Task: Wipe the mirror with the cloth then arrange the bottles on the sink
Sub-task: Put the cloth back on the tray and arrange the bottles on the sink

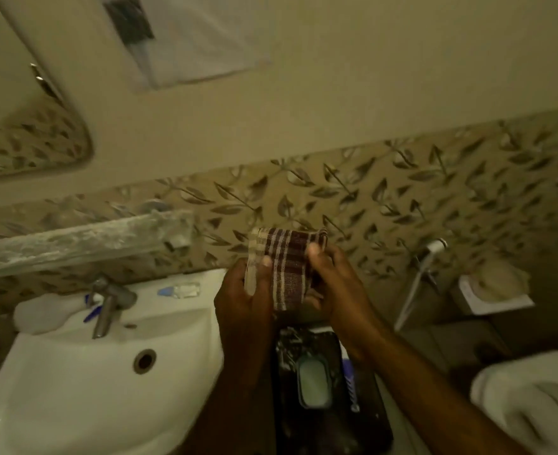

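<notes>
A brown cloth with pale checks is held folded at the centre of view, at three o'clock from the sink. It is pinched at nine o'clock by the left hand and at three o'clock by the right hand, fingers closed upon it.

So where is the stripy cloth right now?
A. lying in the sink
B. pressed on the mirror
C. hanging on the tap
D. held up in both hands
D, because the left hand and the right hand both pinch the checked cloth in the air beside the sink, away from the mirror.
</notes>
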